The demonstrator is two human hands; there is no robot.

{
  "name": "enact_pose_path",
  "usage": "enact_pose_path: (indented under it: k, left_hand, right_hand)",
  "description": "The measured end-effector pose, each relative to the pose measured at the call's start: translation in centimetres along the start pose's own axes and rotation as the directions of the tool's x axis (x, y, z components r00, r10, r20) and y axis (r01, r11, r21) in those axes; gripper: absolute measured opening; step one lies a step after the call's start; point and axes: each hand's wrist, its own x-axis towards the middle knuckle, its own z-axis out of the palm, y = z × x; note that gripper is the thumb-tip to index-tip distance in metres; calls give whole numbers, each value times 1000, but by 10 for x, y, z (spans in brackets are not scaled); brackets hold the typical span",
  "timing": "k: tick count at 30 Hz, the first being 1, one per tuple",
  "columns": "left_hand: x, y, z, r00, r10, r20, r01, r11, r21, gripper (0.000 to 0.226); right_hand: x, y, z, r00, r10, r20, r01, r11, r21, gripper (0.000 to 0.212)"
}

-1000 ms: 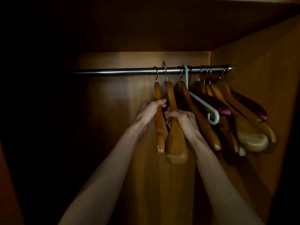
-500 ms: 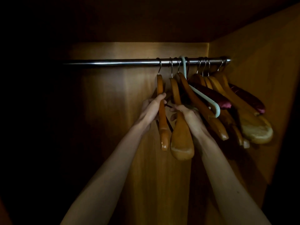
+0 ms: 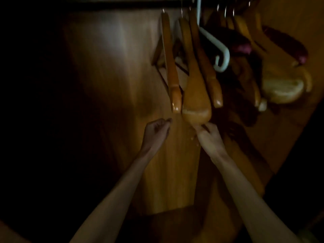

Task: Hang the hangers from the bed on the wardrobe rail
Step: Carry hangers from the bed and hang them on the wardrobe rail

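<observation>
Several wooden hangers (image 3: 196, 81) hang from the rail at the top edge of view, with a pale plastic hanger (image 3: 213, 41) among them. Just below the broad hanger's (image 3: 197, 113) end, the left hand (image 3: 156, 133) is loosely curled and holds nothing, while the right hand (image 3: 209, 137) seems to touch its underside, though blur hides whether it grips. This batch looks hung, so the next move is probably a return to the bed for any remaining.

Wardrobe back panel (image 3: 112, 71) left of wooden hangers (image 3: 192, 81) unobstructed; right side crowded by hangers to side wall (image 3: 298, 141).
</observation>
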Motion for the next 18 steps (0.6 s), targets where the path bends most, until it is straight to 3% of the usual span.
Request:
enact_pose_path:
  k: [4,8,10,13,16,18]
  left_hand:
    - [-43,-80,25,978,-122,171,88,977,196,45]
    - [-82,-144,50,891,-297,343,160,913,374,32]
    - [-96,-169,61,827,-377,417,188,885,427,24]
    - [-112,-204,82,717,-456,527,148,839,523,20]
    - [-129,-235,100,590,-528,610,86,793,603,27]
    - [-143,-259,111,468,-593,655,31,752,658,27]
  right_hand:
    - [-26,80,-10,971,221,90,-206,967,-150,17]
    - [-56,162,-20,914,391,108,-345,890,-298,16]
    - [-76,212,-27,862,483,150,-403,836,-373,15]
    - [-113,275,-35,790,602,117,-509,749,-424,50]
    - [-142,288,-32,784,619,52,-535,716,-448,23]
    - [-159,285,-27,775,632,4,-558,687,-466,19]
